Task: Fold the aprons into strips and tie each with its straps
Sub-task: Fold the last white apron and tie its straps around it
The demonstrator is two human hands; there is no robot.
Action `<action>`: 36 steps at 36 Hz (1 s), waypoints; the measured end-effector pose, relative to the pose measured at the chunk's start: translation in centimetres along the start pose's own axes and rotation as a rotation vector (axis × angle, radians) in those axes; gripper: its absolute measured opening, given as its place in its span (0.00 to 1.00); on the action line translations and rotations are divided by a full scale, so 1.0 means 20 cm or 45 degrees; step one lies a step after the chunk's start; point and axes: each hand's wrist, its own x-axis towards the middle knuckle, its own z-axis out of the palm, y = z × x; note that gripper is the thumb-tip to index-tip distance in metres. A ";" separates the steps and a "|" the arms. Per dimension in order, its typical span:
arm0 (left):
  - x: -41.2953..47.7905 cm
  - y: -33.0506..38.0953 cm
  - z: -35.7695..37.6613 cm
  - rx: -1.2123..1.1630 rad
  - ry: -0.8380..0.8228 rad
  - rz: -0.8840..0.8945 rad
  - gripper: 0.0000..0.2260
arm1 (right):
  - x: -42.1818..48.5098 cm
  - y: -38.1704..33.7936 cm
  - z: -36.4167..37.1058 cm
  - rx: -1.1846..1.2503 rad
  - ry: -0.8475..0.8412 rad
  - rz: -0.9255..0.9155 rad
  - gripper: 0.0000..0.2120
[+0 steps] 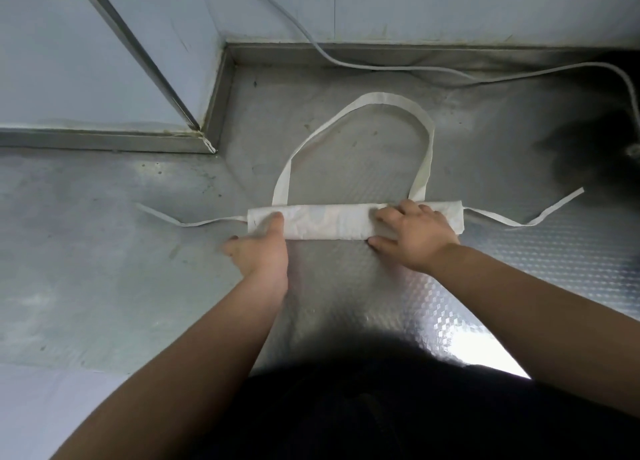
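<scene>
A white apron [332,221] lies folded into a narrow horizontal strip on the steel worktop [104,252]. Its neck loop [381,99] arcs away from the strip toward the wall. One waist strap [194,221] trails out to the left and the other waist strap [519,219] to the right. My left hand [259,248] grips the strip's left end, thumb on top and fingers tucked under the near edge. My right hand [415,238] lies over the strip's right part, its fingers curled on the cloth and its thumb at the near edge.
A grey cable [398,66] runs along the back of the worktop by the wall. A raised steel ledge [104,141] borders the back left. A dark patch [588,148] shades the far right. My dark clothing fills the bottom of the view.
</scene>
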 end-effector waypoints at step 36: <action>0.09 -0.06 0.10 1.189 -0.421 2.347 0.19 | -0.01 -0.05 0.07 2.021 0.588 1.535 0.37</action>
